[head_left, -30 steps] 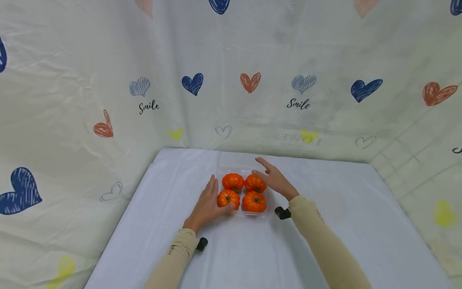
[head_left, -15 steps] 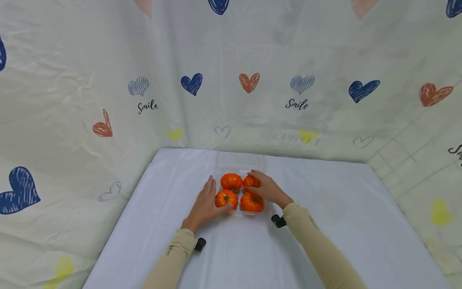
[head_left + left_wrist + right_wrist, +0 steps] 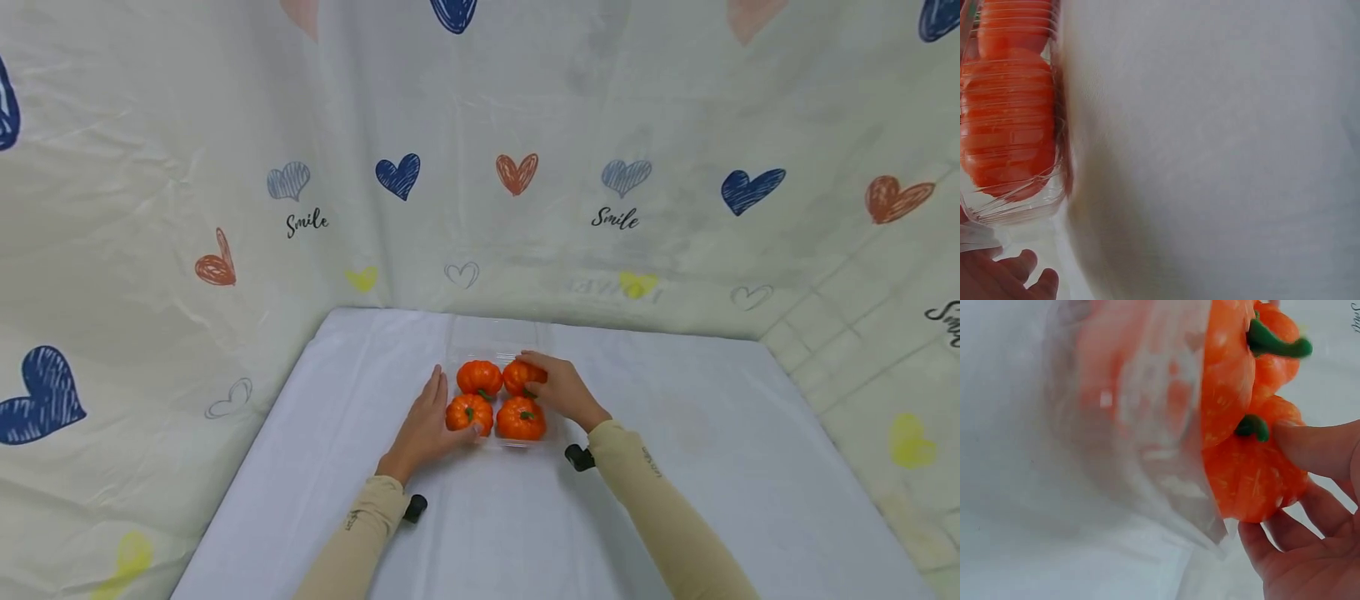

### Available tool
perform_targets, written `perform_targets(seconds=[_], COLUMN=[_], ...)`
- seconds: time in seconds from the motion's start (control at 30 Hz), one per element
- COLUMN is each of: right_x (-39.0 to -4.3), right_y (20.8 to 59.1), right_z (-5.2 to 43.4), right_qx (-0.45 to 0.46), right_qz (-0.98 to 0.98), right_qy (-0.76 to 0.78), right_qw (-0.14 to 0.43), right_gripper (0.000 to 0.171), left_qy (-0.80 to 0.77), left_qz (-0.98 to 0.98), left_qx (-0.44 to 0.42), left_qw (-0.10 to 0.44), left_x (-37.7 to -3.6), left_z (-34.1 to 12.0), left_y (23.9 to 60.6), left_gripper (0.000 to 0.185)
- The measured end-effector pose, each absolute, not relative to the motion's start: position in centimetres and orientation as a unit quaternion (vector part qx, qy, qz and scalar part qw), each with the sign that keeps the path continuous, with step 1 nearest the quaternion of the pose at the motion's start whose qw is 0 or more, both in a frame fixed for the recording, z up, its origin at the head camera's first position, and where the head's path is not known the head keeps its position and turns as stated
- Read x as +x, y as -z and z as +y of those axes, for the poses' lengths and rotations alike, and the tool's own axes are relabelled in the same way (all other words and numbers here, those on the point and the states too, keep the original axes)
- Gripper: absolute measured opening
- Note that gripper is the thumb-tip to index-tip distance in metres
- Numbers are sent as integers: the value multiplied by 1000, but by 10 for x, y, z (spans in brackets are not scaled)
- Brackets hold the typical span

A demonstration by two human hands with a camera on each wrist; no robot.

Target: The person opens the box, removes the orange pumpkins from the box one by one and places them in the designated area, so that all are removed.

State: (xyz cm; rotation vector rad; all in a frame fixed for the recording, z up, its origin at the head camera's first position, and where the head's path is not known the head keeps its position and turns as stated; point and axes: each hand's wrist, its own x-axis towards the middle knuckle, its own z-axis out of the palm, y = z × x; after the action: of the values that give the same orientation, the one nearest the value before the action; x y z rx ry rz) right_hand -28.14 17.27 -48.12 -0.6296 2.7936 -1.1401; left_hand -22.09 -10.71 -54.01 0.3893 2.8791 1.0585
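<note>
Several small orange pumpkins with green stems, including the front-left pumpkin [image 3: 467,414], sit in a clear plastic clamshell box [image 3: 1019,214]. My right hand [image 3: 564,390] holds the back-right pumpkin [image 3: 517,377]. In the right wrist view the thumb [image 3: 1319,449] lies on its upper side near the stem, and the fingers reach round below. At the box's left side, my left hand [image 3: 424,427] rests with its fingers straight along the wall and the thumb over the front-left corner. Only some fingertips [image 3: 1020,265] of it show in the left wrist view.
The raised clear lid [image 3: 487,335] stands at the box's far side, close to the table's back edge. A white cloth covers the table [image 3: 675,467]. Behind it hangs a curtain [image 3: 555,242] with printed hearts. A black wrist camera [image 3: 579,457] sits under the right sleeve.
My right hand has come down and to the left from above the box and taken hold of the back-right pumpkin. The left hand stays at the box's left side.
</note>
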Motion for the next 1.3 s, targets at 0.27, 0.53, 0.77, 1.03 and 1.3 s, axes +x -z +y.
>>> perform_targets(seconds=[0.27,0.53,0.77,1.03,1.3], right_x=[-279,-279,-280,-277,-275], right_y=[482,484,483,487,493], right_z=[182,189,199,215,229], right_qx=[-201,-173,-121,-62,-14], right_qz=[888,877,865,862,867], right_qy=[413,443,477,490,484], right_qw=[-19,-74,-97,-118,-114], right_gripper=[51,51,51,53,57], left_qy=[-338,-329,-336,-366,-392], left_qz=[932,936,933,920,910], left_qx=[131,125,130,136,123], left_qw=[15,19,27,29,52], left_x=[-219,-220,-221,-222,-219], left_z=[-108,-110,-112,-113,-113], left_y=[540,543,545,546,544], left_gripper=[121,121,122,121,122])
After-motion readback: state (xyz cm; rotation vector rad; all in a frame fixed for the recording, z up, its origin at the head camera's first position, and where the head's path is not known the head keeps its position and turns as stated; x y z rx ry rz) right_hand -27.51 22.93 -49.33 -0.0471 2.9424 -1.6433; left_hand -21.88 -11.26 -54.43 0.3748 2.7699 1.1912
